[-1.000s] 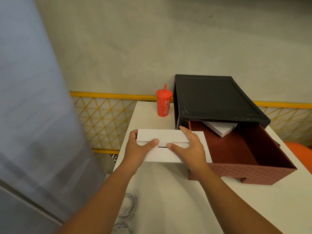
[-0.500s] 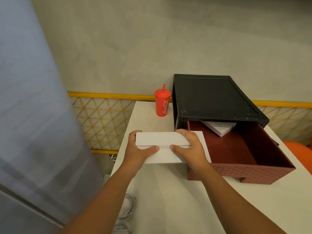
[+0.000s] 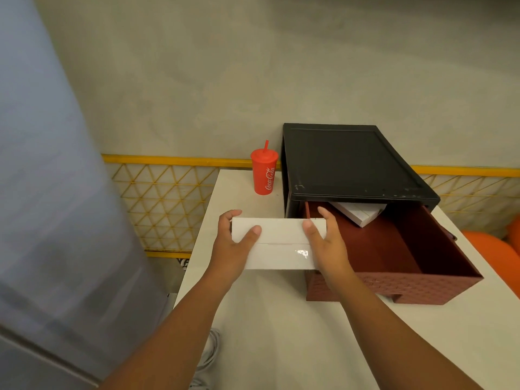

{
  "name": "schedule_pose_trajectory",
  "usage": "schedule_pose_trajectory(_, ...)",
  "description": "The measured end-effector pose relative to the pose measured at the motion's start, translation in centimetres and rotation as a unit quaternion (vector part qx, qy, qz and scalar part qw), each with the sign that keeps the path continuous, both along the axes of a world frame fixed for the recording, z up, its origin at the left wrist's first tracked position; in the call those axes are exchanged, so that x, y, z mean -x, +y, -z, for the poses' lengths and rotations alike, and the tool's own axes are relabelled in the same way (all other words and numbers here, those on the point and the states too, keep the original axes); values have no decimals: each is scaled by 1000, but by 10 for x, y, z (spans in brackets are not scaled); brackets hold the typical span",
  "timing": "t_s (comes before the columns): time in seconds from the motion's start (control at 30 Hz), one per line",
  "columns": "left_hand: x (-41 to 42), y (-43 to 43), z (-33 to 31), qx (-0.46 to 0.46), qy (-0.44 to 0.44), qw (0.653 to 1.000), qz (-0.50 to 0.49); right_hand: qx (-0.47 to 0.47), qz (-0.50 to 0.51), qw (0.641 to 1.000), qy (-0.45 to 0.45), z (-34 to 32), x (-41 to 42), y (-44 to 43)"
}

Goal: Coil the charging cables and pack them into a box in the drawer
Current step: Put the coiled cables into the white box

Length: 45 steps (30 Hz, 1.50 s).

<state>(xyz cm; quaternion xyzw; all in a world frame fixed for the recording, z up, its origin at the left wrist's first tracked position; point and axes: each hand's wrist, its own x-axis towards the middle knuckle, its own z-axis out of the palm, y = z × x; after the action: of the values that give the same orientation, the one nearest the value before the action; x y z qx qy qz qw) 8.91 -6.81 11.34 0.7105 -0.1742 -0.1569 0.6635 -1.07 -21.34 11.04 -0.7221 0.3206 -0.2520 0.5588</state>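
Observation:
I hold a flat white box (image 3: 280, 243) with its lid closed, just above the white table, at the left front corner of the open drawer. My left hand (image 3: 232, 246) grips its left end, thumb on top. My right hand (image 3: 327, 243) grips its right end, fingers over the far edge. The dark red drawer (image 3: 394, 285) is pulled out of a black cabinet (image 3: 351, 161). Another white box (image 3: 358, 213) lies tilted at the back of the drawer. White coiled cables (image 3: 209, 353) show at the table's left edge, partly hidden by my left arm.
A red lidded cup with a straw (image 3: 264, 171) stands on the table (image 3: 281, 333) left of the cabinet. A grey-blue panel (image 3: 50, 220) fills the left side. A yellow lattice rail (image 3: 166, 198) runs behind. Something orange (image 3: 495, 254) sits at the far right.
The box's lid flap has gone from slightly open to closed flat. My thumbs have slid apart from the middle toward the box's ends, and the box is lifted a little.

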Motion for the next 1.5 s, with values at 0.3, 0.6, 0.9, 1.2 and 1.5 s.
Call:
schedule_pose_trajectory(0.3, 2, -24, -19, -1, 150, 981, 119, -5, -75, 997, -3, -28, 35, -39)
schedule_pose_trajectory(0.6, 51, -93, -37, -83, -113, 985, 100, 111, -32, 985, 128, -53, 65, -98)
schedule_pose_trajectory(0.9, 113, -159, -19, -130, -587, 789, 123, -388, 52, 912, -124, -47, 71, -130)
schedule_pose_trajectory(1.2, 112, -172, 0, -229, -352, 879, 225, -394, 74, 915, 54, -25, 88, -174)
schedule_pose_trajectory(1.5, 65, -184, 24, -382, -146, 885, 223, -405, 21, 902, 149, 15, 56, -196)
